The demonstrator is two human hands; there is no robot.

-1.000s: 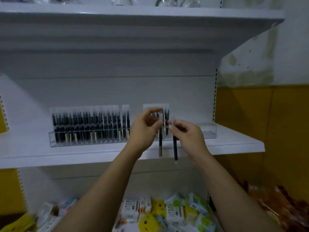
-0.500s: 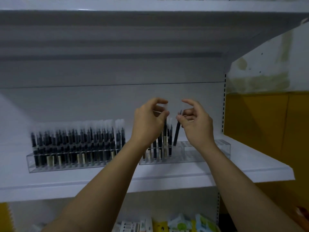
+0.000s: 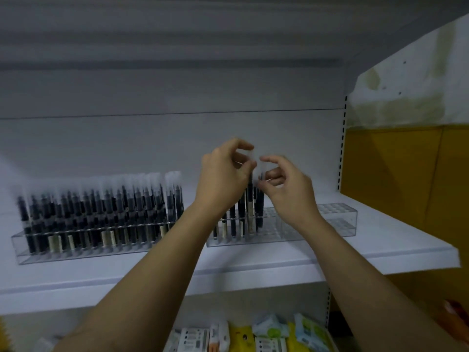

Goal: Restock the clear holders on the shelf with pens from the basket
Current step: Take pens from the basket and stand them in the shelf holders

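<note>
Two clear holders stand on the white shelf (image 3: 380, 252). The left holder (image 3: 83, 252) is packed with black pens with clear caps (image 3: 101, 207). The right holder (image 3: 335, 222) has a few pens (image 3: 233, 219) at its left end only; the other slots are bare. My left hand (image 3: 223, 176) pinches the clear cap of a pen (image 3: 250, 199) that stands in the right holder. Beside it, my right hand (image 3: 286, 186) pinches the top of a neighbouring pen (image 3: 261, 201), which is also upright in the holder. The basket is out of view.
Another white shelf overhangs from above. On the lower shelf lie several coloured packets (image 3: 269, 334). A yellow wall panel (image 3: 406, 174) borders the shelf on the right, past the upright with slots (image 3: 341, 148).
Both hands rose from below the shelf edge to the right holder, each carrying a pen. The pens now stand in the holder's slots with the fingers at their caps.
</note>
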